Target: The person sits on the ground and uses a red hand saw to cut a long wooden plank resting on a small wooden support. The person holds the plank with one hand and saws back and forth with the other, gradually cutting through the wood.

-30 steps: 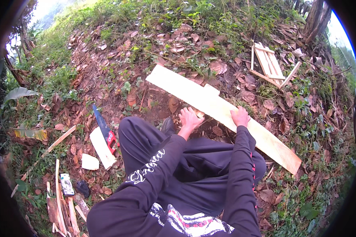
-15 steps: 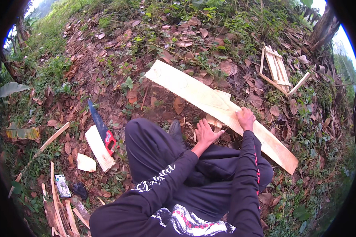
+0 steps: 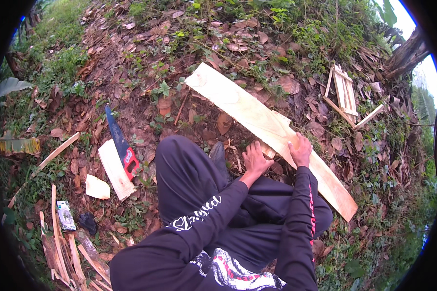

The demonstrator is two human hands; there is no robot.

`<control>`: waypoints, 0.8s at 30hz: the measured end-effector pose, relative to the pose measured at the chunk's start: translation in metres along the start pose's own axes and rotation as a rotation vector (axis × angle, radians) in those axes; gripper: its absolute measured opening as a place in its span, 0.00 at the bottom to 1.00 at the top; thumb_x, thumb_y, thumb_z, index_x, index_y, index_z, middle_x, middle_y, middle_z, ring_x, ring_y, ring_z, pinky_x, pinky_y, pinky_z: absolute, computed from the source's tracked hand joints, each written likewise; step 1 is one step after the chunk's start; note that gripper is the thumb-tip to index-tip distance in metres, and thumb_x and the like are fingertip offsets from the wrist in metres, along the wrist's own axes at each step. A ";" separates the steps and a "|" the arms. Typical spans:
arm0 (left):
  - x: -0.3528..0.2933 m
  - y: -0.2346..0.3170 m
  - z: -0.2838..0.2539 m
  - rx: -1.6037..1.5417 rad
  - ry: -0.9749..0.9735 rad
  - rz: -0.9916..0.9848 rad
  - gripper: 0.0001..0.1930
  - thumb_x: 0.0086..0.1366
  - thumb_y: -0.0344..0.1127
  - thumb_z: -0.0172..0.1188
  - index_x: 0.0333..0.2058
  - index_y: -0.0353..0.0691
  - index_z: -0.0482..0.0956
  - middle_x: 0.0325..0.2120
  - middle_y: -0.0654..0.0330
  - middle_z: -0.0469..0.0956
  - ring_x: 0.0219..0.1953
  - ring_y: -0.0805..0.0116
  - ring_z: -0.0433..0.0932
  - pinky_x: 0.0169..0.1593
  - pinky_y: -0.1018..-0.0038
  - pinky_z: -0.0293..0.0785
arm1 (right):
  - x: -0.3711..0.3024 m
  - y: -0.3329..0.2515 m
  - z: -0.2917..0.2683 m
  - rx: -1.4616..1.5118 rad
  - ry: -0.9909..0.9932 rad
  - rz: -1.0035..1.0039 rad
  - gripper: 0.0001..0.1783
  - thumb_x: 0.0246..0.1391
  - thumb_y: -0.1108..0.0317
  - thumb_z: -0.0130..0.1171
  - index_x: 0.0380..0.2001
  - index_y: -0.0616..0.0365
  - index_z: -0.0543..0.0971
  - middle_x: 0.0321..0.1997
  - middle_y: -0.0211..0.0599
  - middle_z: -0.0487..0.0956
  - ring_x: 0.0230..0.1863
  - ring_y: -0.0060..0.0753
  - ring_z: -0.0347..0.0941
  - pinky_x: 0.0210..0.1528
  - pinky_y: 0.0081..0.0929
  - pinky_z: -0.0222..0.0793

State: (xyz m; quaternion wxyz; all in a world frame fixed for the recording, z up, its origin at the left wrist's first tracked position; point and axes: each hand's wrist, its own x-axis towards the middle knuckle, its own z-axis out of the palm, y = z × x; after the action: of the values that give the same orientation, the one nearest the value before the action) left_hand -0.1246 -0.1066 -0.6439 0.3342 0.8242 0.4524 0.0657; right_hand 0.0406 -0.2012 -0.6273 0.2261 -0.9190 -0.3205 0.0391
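Note:
A long pale wooden board [image 3: 247,111] lies aslant before my knees, its far end up to the left and its near end past my right knee. My right hand [image 3: 302,150] grips it near the middle, fingers on top. A shorter wood piece [image 3: 267,150] sticks out from beneath the board, crossing it. Just left of that piece, my left hand [image 3: 257,159] rests with fingers stretched toward the board's near edge and thumb apart. Its fingertips are close to the short piece; whether they press on it is hard to see.
At left, a handsaw [image 3: 119,140] with a red handle lies over a pale board offcut [image 3: 112,167]. Nearby are a small wood scrap [image 3: 97,187], a packet [image 3: 66,215] and several thin strips [image 3: 58,237]. A slatted wooden frame [image 3: 344,94] lies at far right, near a tree trunk [image 3: 408,56].
The head view has shifted a little. My left hand has drawn its fingers closer together beside the short piece. My right hand keeps its hold, and the board has hardly moved.

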 end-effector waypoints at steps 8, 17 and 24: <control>-0.030 -0.019 -0.028 -0.043 0.059 0.105 0.47 0.42 0.51 0.71 0.56 0.28 0.59 0.52 0.43 0.66 0.58 0.50 0.63 0.57 0.54 0.60 | -0.007 -0.007 0.001 -0.036 -0.086 0.037 0.28 0.47 0.51 0.61 0.51 0.48 0.74 0.50 0.40 0.73 0.59 0.46 0.64 0.66 0.62 0.43; -0.068 -0.101 -0.293 -0.718 0.446 -0.113 0.09 0.62 0.35 0.60 0.31 0.35 0.72 0.26 0.61 0.76 0.27 0.72 0.77 0.31 0.76 0.74 | -0.007 0.015 -0.010 -0.090 -0.091 0.069 0.31 0.45 0.44 0.60 0.51 0.46 0.73 0.49 0.41 0.75 0.57 0.46 0.65 0.65 0.56 0.44; -0.195 -0.346 -0.332 0.465 0.044 -0.459 0.24 0.51 0.48 0.67 0.38 0.33 0.76 0.28 0.49 0.78 0.34 0.49 0.78 0.45 0.61 0.74 | -0.023 -0.003 -0.023 -0.076 -0.089 0.041 0.32 0.45 0.43 0.60 0.51 0.47 0.74 0.48 0.42 0.76 0.55 0.46 0.68 0.64 0.53 0.48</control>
State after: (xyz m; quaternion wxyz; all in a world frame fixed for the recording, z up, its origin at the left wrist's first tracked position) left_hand -0.6168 0.0296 -0.5625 0.1334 0.7534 0.6364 -0.0985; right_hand 0.0263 -0.2223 -0.6068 0.1755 -0.9307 -0.3127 0.0724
